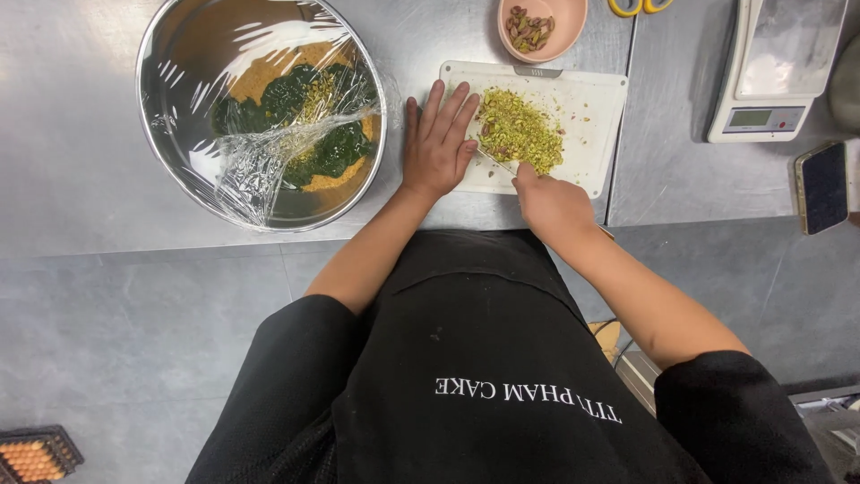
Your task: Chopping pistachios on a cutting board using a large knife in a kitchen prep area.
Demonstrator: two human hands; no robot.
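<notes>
A white cutting board [596, 112] lies on the steel counter with a heap of chopped green pistachios [520, 130] on it. My left hand [436, 139] lies flat with fingers spread over the board's left edge, pressing on the back of a knife blade [494, 159]. My right hand [551, 202] grips the knife's handle at the board's near edge. The blade runs under my left fingers toward the heap and is mostly hidden.
A large steel bowl [161, 116] under cling film holds green and tan mixture at the left. A pink bowl of whole pistachios [540, 27] stands behind the board. A kitchen scale [770, 72], a phone [822, 186] and yellow scissor handles [638, 5] sit right.
</notes>
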